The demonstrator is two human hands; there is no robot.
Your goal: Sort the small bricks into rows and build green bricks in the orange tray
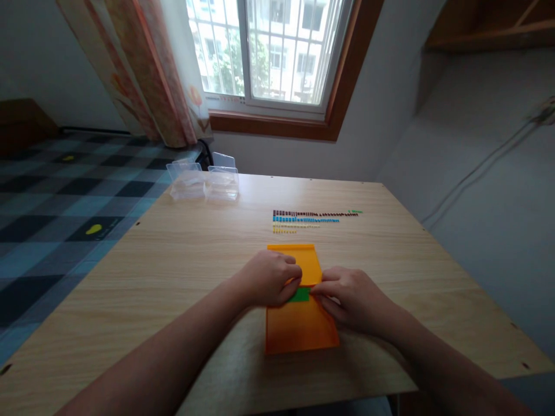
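An orange plastic tray or box (299, 332) lies near the front of the wooden table, with a raised ridge across its middle. Against that ridge is a small green piece (300, 295). My left hand (275, 277) is closed at the left end of the green piece, its fingers curled over the orange plastic. From the right, my right hand (347, 292) has its fingers pinched at the green piece's right end, by the tray's right edge. What lies between the fingertips of either hand is too small or hidden to tell.
Rows of small dark, blue and yellow pieces (306, 219) lie on the table (208, 248) beyond the tray. Clear plastic containers (222, 184) stand at the back left corner. A checked bed cover (87, 190) is at the left, below a curtain.
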